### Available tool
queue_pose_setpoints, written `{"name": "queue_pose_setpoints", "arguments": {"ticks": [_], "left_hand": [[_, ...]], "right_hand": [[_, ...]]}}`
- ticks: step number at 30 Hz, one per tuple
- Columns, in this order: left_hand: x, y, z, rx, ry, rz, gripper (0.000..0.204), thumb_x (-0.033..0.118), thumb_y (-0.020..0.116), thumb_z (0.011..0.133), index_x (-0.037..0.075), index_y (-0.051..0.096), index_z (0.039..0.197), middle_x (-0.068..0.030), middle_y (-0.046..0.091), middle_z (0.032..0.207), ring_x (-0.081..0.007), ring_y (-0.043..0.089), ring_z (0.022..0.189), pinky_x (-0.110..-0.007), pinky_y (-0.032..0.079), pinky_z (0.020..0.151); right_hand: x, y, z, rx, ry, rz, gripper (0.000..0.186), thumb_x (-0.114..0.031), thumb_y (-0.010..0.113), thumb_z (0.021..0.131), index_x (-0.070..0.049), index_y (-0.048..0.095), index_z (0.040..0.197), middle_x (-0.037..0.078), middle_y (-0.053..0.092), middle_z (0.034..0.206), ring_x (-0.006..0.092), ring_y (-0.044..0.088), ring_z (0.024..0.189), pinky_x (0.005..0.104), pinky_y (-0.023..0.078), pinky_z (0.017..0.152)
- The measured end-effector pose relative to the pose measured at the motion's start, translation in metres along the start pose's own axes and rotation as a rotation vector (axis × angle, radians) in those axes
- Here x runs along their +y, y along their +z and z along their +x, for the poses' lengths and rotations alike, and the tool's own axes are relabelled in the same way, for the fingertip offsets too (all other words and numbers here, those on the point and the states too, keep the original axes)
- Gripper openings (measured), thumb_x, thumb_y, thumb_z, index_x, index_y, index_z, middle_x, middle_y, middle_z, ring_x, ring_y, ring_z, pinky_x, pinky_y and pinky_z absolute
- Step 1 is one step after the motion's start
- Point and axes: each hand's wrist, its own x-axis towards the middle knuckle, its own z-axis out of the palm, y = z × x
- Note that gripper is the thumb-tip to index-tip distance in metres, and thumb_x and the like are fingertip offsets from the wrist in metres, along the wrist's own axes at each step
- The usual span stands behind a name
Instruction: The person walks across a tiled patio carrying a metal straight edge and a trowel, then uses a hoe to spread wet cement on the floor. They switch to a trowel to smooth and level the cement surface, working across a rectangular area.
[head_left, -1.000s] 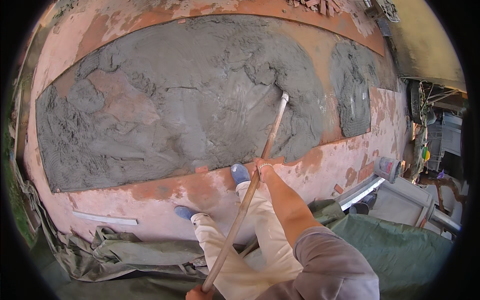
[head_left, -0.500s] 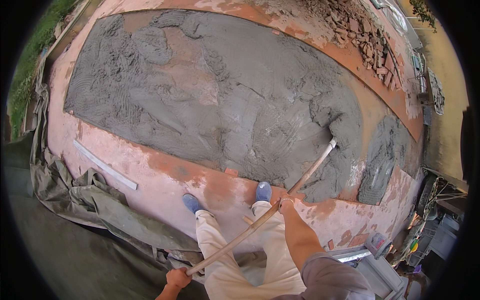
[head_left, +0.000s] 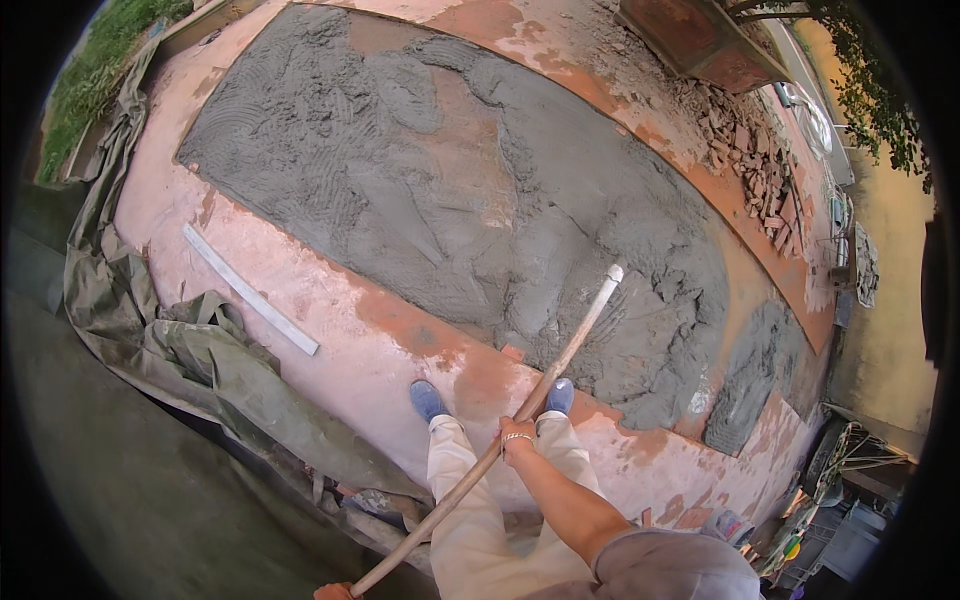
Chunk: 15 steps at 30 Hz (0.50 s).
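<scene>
Both of my hands grip the pale wooden handle of a long tool, which looks like a hoe [head_left: 468,482]. My right hand [head_left: 517,440], with a bracelet at the wrist, wraps the middle of the handle, in front of my legs. Near the lower edge, my left hand [head_left: 335,592] closes round the rear end and is partly cut off. The handle's whitish far end reaches over the wet grey mortar [head_left: 350,130]; its blade cannot be made out. Ridges and lumps mark the mortar, with a reddish bare patch [head_left: 470,140] among them.
My blue shoes [head_left: 428,400] stand on the pinkish floor at the mortar's near edge. At left lie a straight pale bar [head_left: 250,290] and a crumpled green tarp [head_left: 215,375]. Broken brick rubble [head_left: 755,165] is heaped at the far right. A bucket [head_left: 727,526] stands at lower right.
The hoe has come back toward me and to the lower left, its far end now above the mortar's surface. Both hands have moved down with it. The whole view has shifted.
</scene>
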Motion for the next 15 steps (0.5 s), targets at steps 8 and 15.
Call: {"name": "queue_pose_setpoints", "arguments": {"ticks": [8, 15], "left_hand": [[-0.058, -0.001, -0.013, 0.150, -0.065, -0.108, 0.042, 0.045, 0.059, 0.086, 0.016, 0.069, 0.115, -0.0179, 0.071, 0.105, -0.0374, 0.066, 0.103, -0.049, 0.053, 0.087], [-0.058, 0.010, -0.019, -0.004, -0.065, -0.302, 0.052, 0.044, 0.070, 0.081, 0.012, 0.066, 0.121, -0.0221, 0.068, 0.110, -0.0377, 0.063, 0.108, -0.049, 0.052, 0.090]], "right_hand": [[-0.040, 0.154, -0.046, -0.103, -0.532, -0.660, 0.059, -0.025, 0.070, 0.080, 0.011, 0.039, 0.116, 0.033, 0.064, 0.106, 0.0433, 0.068, 0.093, 0.0439, 0.055, 0.084], [-0.033, 0.133, -0.104, -0.041, -0.433, -0.698, 0.060, -0.026, 0.071, 0.080, 0.006, 0.038, 0.118, 0.033, 0.064, 0.104, 0.0457, 0.065, 0.099, 0.0471, 0.052, 0.089]]}}
